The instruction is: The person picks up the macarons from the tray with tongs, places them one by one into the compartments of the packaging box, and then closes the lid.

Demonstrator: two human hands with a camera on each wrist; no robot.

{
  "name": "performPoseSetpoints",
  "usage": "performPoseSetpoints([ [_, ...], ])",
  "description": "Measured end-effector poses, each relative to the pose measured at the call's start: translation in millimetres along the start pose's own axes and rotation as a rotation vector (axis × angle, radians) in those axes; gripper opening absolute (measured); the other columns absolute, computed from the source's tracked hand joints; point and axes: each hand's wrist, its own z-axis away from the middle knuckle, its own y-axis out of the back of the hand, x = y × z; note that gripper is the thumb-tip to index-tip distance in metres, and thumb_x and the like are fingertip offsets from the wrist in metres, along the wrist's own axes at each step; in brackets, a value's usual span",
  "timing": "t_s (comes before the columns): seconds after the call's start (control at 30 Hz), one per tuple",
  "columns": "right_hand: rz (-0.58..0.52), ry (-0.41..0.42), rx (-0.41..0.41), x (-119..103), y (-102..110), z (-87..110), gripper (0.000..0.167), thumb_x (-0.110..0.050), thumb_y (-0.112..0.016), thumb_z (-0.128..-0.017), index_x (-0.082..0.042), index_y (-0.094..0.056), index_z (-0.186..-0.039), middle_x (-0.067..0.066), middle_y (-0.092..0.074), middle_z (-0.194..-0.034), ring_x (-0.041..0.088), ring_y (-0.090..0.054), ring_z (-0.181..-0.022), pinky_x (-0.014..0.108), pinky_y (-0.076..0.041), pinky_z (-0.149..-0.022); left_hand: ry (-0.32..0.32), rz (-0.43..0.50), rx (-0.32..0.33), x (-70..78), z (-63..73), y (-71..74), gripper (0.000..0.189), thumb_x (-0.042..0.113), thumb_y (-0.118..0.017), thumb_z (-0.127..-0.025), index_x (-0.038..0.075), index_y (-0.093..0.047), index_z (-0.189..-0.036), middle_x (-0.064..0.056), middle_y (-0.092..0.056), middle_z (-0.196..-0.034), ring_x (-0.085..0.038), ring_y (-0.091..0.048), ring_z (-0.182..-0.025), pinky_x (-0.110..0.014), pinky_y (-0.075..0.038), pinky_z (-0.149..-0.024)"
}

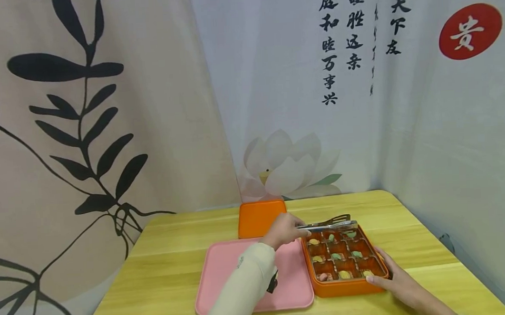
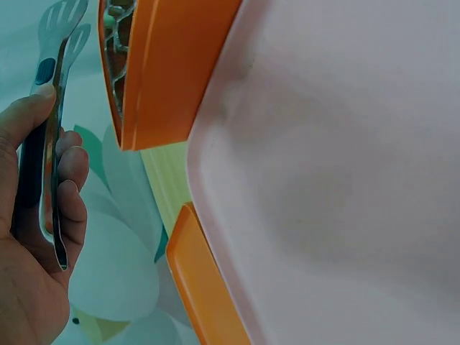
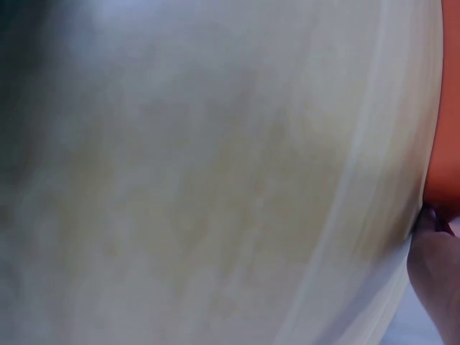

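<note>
My left hand (image 1: 284,229) grips a pair of metal tongs (image 1: 333,222) with slotted ends, held level over the far row of the orange divided box (image 1: 343,290). In the left wrist view the thumb presses one arm of the tongs (image 2: 47,144) and the fingers curl round the other side; nothing shows between the tips. Small yellow, green and pink pieces (image 1: 345,275) lie in the box's compartments. My right hand (image 1: 398,283) holds the box's near right corner, thumb at the front and fingers along the side. The right wrist view shows only part of that hand (image 3: 438,277).
A pink tray (image 1: 293,288) lies left of the box, right beside it. Behind the tray is a flat orange lid (image 1: 260,219). Under the left wrist a small dark object (image 1: 273,282) shows. A printed curtain (image 1: 168,109) hangs behind the wooden table (image 1: 156,276).
</note>
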Motion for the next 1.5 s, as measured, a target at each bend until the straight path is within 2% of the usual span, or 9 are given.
performPoseSetpoints([
  [0.1,0.003,0.009,0.001,-3,1,0.0,0.095,-0.038,-0.062,-0.097,-0.011,0.005,-0.159,0.037,-0.002,-0.156,0.061,-0.012,-0.138,0.074,-0.027,-0.098,-0.011,0.006,0.006,-1.6,2.1,2.5,0.017,0.025,-0.077,-0.089,0.011,-0.076,-0.081,0.005,-0.056,-0.054,-0.011,-0.052,-0.049,-0.024,-0.044,-0.047],
  [0.27,-0.028,0.034,0.005,-5,2,-0.3,0.095,-0.035,-0.064,-0.097,-0.011,0.005,-0.159,0.038,-0.012,-0.155,0.057,-0.028,-0.135,0.068,-0.034,-0.098,-0.003,0.012,0.026,-6.9,4.4,11.4,0.015,0.026,-0.078,-0.087,0.012,-0.078,-0.089,0.005,-0.055,-0.055,-0.010,-0.045,-0.046,-0.023,-0.042,-0.050],
  [0.4,-0.021,0.024,0.003,-4,3,-0.9,0.096,-0.036,-0.063,-0.097,-0.011,0.006,-0.159,0.037,-0.012,-0.155,0.057,-0.028,-0.135,0.068,-0.034,-0.097,-0.013,-0.024,0.055,-11.0,6.2,22.1,0.020,0.027,-0.079,-0.087,0.011,-0.079,-0.098,0.004,-0.064,-0.064,-0.007,-0.045,-0.049,-0.023,-0.044,-0.056],
  [0.57,-0.014,0.007,-0.008,-2,5,-0.9,0.097,-0.039,-0.062,-0.097,-0.012,0.007,-0.159,0.037,-0.008,-0.156,0.058,-0.023,-0.136,0.069,-0.033,-0.096,-0.028,-0.064,0.096,-18.0,11.3,36.6,0.015,0.026,-0.079,-0.086,0.012,-0.078,-0.087,0.005,-0.063,-0.066,-0.006,-0.044,-0.052,-0.023,-0.041,-0.055],
  [0.7,-0.017,0.012,-0.010,-3,6,-0.9,0.096,-0.039,-0.062,-0.097,-0.012,0.007,-0.159,0.037,-0.010,-0.155,0.058,-0.025,-0.136,0.069,-0.034,-0.096,0.016,-0.039,0.113,-25.9,18.8,47.7,0.016,0.030,-0.079,-0.086,0.016,-0.076,-0.079,0.002,-0.061,-0.062,-0.010,-0.041,-0.051,-0.025,-0.035,-0.051],
  [0.93,-0.007,0.036,-0.018,-3,8,-2.5,0.094,-0.035,-0.059,-0.100,-0.007,0.009,-0.157,0.040,-0.011,-0.154,0.057,-0.030,-0.134,0.066,-0.035,-0.097,0.064,-0.042,0.171,-41.3,32.6,64.9,0.017,0.031,-0.080,-0.084,0.018,-0.074,-0.076,0.003,-0.064,-0.064,-0.011,-0.047,-0.055,-0.027,-0.042,-0.054],
  [1.07,0.030,0.013,-0.021,-2,9,-1.7,0.096,-0.040,-0.059,-0.099,-0.007,0.009,-0.157,0.040,-0.004,-0.154,0.059,-0.024,-0.136,0.069,-0.033,-0.097,0.105,-0.058,0.191,-49.4,38.2,72.0,0.017,0.033,-0.080,-0.084,0.017,-0.076,-0.082,0.009,-0.064,-0.068,-0.013,-0.052,-0.059,-0.029,-0.045,-0.058],
  [1.27,-0.002,0.018,-0.021,0,6,-0.6,0.095,-0.036,-0.059,-0.100,-0.005,0.009,-0.157,0.041,-0.009,-0.153,0.057,-0.032,-0.133,0.065,-0.037,-0.097,0.161,-0.052,0.217,-60.8,46.9,82.4,0.025,0.035,-0.079,-0.084,0.013,-0.078,-0.097,0.006,-0.068,-0.083,-0.016,-0.057,-0.070,-0.031,-0.049,-0.064],
  [1.5,-0.038,0.025,-0.033,1,1,-0.7,0.093,-0.032,-0.059,-0.100,-0.004,0.009,-0.157,0.041,-0.012,-0.153,0.056,-0.035,-0.132,0.065,-0.037,-0.097,0.182,0.012,0.272,-80.1,64.6,98.3,0.012,0.024,-0.076,-0.084,0.012,-0.075,-0.086,0.001,-0.063,-0.072,-0.015,-0.050,-0.060,-0.028,-0.042,-0.053],
])
